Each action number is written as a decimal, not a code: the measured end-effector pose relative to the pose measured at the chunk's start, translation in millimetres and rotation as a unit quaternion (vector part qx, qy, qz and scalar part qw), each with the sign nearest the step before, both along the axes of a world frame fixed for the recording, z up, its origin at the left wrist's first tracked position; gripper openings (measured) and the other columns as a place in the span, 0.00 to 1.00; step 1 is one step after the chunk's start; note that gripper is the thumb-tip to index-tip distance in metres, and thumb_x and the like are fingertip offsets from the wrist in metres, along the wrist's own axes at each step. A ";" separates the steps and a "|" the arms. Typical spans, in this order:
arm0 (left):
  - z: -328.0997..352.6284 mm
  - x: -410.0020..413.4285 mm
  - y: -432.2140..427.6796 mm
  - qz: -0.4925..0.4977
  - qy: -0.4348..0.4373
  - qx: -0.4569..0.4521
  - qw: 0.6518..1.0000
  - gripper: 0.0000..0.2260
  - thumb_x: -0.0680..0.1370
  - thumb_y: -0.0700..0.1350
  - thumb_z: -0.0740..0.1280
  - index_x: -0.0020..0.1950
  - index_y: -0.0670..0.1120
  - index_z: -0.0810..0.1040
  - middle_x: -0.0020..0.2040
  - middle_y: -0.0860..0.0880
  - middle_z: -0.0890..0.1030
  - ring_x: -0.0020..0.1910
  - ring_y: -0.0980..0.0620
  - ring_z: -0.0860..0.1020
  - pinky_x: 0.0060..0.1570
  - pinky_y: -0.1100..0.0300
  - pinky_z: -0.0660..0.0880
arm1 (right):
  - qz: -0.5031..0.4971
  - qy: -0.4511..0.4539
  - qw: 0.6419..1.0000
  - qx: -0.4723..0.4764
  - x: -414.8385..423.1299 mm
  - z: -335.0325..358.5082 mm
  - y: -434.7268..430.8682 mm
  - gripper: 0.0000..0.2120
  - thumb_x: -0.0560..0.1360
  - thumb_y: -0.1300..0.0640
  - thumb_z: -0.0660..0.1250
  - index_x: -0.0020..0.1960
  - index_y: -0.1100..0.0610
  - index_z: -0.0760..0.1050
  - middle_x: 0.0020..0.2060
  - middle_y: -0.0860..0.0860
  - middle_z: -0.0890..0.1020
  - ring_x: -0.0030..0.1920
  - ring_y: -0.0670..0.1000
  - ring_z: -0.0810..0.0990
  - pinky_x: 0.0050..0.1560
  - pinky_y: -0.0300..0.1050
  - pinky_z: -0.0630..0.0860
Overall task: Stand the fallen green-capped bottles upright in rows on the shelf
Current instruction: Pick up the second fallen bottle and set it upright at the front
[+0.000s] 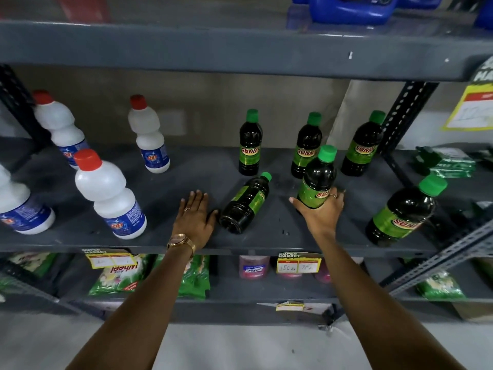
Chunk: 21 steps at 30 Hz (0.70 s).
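On the dark grey shelf [165, 188] one dark green-capped bottle [246, 202] lies on its side, cap pointing to the back right. My left hand [194, 213] rests flat and open on the shelf just left of its base, thumb nearly touching it. My right hand [324, 212] grips the lower half of another green-capped bottle [318, 177], held upright in the front row. Three more stand upright along the back: [250, 142], [306, 145], [364, 144]. A further upright one [405, 209] stands at the front right.
Several white bottles with red caps [110, 193] stand on the left half of the shelf. A perforated upright post [402, 116] bounds the right side. The shelf above [240, 49] hangs low. Green packets [450, 161] lie past the post, with more packets on the shelf below.
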State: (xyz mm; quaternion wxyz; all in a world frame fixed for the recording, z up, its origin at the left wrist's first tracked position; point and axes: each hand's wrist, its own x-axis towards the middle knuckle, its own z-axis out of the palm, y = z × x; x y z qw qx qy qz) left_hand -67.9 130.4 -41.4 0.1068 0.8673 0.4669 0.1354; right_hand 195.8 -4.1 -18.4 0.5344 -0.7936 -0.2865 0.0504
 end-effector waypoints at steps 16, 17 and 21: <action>-0.2 0.3 -0.7 0.005 -0.008 -0.004 1.000 0.31 0.75 0.58 0.47 0.74 0.44 0.57 0.77 0.43 0.56 0.76 0.47 0.50 0.75 0.51 0.44 | 0.057 0.000 0.998 -0.001 5.4 -8.4 -0.8 0.38 0.60 0.56 0.81 0.66 0.58 0.69 0.60 0.53 0.76 0.60 0.51 0.75 0.61 0.44 0.71; 0.3 0.1 -0.6 0.005 -0.006 -0.005 1.000 0.31 0.75 0.58 0.47 0.74 0.44 0.57 0.77 0.43 0.56 0.76 0.47 0.50 0.75 0.51 0.43 | 0.056 0.005 0.998 0.000 6.0 -7.9 -1.4 0.35 0.61 0.57 0.80 0.65 0.57 0.70 0.58 0.54 0.79 0.59 0.52 0.77 0.59 0.44 0.72; -0.5 0.3 -0.2 0.002 -0.002 -0.007 1.000 0.27 0.79 0.56 0.50 0.75 0.44 0.56 0.77 0.43 0.55 0.76 0.48 0.49 0.75 0.52 0.43 | 0.050 0.021 0.998 -0.002 4.6 -7.5 -10.6 0.32 0.62 0.56 0.80 0.63 0.57 0.73 0.55 0.55 0.82 0.56 0.53 0.80 0.57 0.45 0.75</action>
